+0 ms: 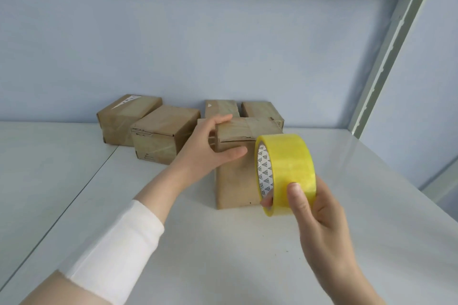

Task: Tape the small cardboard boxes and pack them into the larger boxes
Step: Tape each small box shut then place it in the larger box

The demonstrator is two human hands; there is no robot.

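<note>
A small brown cardboard box [235, 181] stands on end in the middle of the white table. My left hand [210, 146] grips its top left corner, thumb across the front and fingers over the top. My right hand [314, 208] holds a roll of yellow tape [287, 171] upright just right of the box, thumb on the outer face and a fingertip inside the core. No loose tape end shows.
Several more small brown boxes lie behind: two at the back left [128, 116] [164, 134], two against the wall [221, 108] [262, 111]. The white table [173, 242] has a seam on its left. A metal shelf post [386, 52] rises at the right.
</note>
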